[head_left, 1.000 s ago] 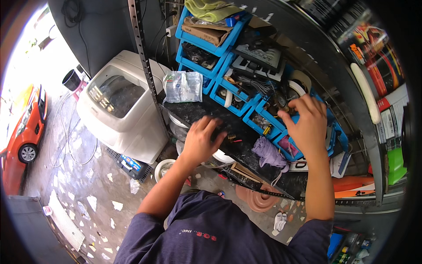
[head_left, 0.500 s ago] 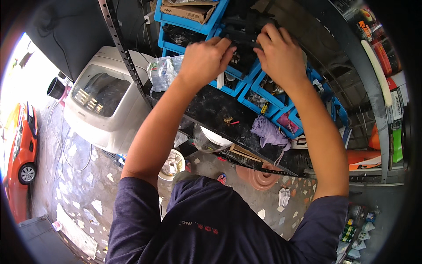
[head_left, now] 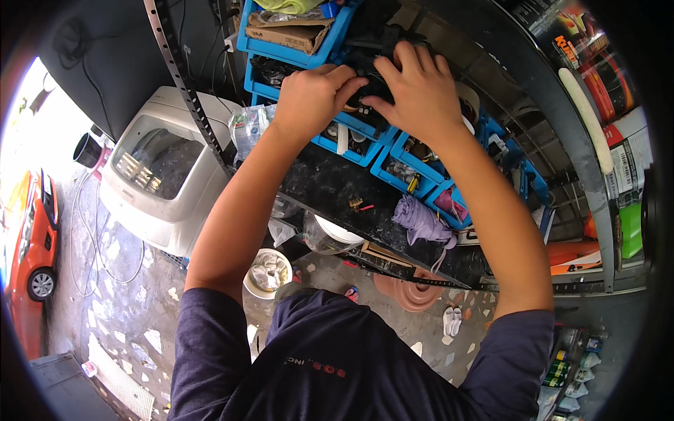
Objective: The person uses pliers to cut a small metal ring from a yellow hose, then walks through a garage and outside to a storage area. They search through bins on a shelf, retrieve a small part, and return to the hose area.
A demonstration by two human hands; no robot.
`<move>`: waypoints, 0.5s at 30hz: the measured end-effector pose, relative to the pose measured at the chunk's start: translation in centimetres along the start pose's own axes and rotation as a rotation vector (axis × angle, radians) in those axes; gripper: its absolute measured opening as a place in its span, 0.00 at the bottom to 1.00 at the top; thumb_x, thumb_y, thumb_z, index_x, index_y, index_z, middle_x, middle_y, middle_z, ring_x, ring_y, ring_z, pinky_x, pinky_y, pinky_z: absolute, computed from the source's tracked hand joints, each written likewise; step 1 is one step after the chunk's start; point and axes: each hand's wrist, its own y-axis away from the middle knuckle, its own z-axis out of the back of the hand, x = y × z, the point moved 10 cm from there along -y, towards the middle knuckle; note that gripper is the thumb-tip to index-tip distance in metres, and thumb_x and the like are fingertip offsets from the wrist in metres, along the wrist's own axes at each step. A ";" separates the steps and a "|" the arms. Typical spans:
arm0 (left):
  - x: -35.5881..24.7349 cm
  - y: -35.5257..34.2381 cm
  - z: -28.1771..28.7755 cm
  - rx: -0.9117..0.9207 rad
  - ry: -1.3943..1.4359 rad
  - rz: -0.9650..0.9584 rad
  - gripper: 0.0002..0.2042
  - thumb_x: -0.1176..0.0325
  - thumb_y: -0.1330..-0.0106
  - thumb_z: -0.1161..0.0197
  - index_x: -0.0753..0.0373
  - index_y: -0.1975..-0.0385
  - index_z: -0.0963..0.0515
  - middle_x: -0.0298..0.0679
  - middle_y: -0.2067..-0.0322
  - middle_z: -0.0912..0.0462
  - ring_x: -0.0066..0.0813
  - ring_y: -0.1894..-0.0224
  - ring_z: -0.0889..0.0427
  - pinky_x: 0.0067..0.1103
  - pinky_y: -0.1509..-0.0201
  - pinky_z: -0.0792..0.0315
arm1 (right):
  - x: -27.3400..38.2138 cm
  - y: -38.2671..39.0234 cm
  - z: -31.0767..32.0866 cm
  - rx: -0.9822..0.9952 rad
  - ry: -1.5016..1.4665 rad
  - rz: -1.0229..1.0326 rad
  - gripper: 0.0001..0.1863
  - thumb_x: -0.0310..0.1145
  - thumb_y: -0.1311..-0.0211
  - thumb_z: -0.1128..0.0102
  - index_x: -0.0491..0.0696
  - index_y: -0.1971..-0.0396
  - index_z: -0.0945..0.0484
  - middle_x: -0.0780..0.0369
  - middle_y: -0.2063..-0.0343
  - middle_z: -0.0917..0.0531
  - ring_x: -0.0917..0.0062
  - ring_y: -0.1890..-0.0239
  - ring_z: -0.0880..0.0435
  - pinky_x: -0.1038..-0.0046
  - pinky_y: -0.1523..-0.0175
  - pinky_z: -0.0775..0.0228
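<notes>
Both my hands are over the blue stacked bins at the top of the view, at a dark black item (head_left: 375, 84) whose kind I cannot make out. My left hand (head_left: 312, 98) is closed, its fingers curled and thumb pressed toward the black item's left side. To the right, my right hand (head_left: 425, 95) rests against the same item with fingers spread and thumb apart. Its fingertips partly blend into the dark shape. Below the hands, blue bins (head_left: 414, 161) hold small hardware. A yellow-and-black tool (head_left: 413, 184) lies in one of them.
A dark shelf (head_left: 316, 172) bears a bundled purple cloth (head_left: 421, 219) and a small red-handled piece (head_left: 364, 208). A perforated metal post (head_left: 186, 84) stands left, before a white washing machine (head_left: 161, 168). A boxed blue bin (head_left: 295, 35) sits upper left. A white bucket (head_left: 247, 284) stands below.
The whole view has shifted slightly, with the bins now a little further left and lower. My right hand has moved left, closer to my left hand, and its thumb now points toward it.
</notes>
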 end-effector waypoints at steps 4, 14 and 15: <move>0.1 0.4 -0.7 0.112 0.056 0.101 0.10 0.59 0.34 0.29 0.59 0.67 0.16 0.40 0.75 0.15 0.44 0.76 0.16 0.32 0.72 0.24 | -0.7 -0.8 -1.0 -0.045 0.105 -0.054 0.23 0.50 0.51 0.23 0.59 0.56 0.19 0.64 0.56 0.25 0.69 0.50 0.22 0.62 0.48 0.33; 0.2 5.5 -2.4 0.248 -0.022 0.353 0.04 0.66 0.30 0.36 0.57 0.61 0.20 0.45 0.60 0.18 0.54 0.68 0.15 0.42 0.66 0.22 | -5.0 -1.8 -5.7 0.148 -0.231 -0.145 0.53 0.49 0.41 0.29 0.48 0.22 0.50 0.46 0.35 0.26 0.51 0.35 0.25 0.58 0.32 0.33; -0.4 5.5 -2.4 0.217 0.014 0.353 0.04 0.68 0.31 0.36 0.57 0.60 0.20 0.45 0.59 0.19 0.53 0.67 0.16 0.41 0.65 0.22 | -4.8 -2.1 -4.8 0.070 -0.167 -0.137 0.42 0.51 0.43 0.28 0.51 0.34 0.40 0.53 0.44 0.25 0.58 0.41 0.24 0.59 0.38 0.33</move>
